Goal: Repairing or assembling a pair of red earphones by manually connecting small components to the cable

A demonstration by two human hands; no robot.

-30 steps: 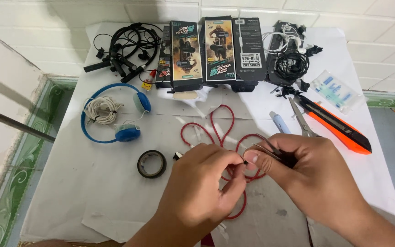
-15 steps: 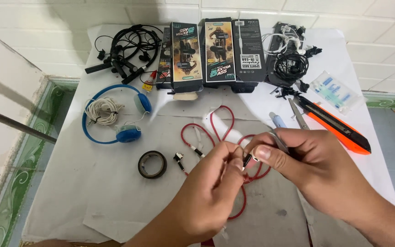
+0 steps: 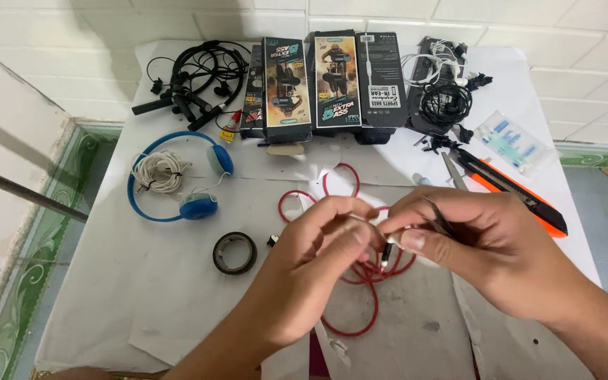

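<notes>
My left hand [image 3: 318, 260] and my right hand [image 3: 487, 246] meet over the middle of the white sheet. Their fingertips pinch a thin red cable [image 3: 350, 281] that lies in loops under them. A small black and silver plug [image 3: 387, 251] hangs down between the thumbs. My right hand also grips a slim dark metal tool [image 3: 439, 218] that looks like tweezers. The part of the cable between the fingers is hidden.
A roll of black tape [image 3: 234, 252] lies left of my hands. Blue headphones [image 3: 177, 179] with a coiled white cord sit further left. Earphone boxes [image 3: 332, 77], black cable bundles [image 3: 191, 74], scissors [image 3: 453, 171] and an orange utility knife [image 3: 522, 193] line the back and right.
Both hands have lifted slightly and drawn closer together, and the plug end now hangs between the thumbs. The cable loops have shifted a little on the sheet.
</notes>
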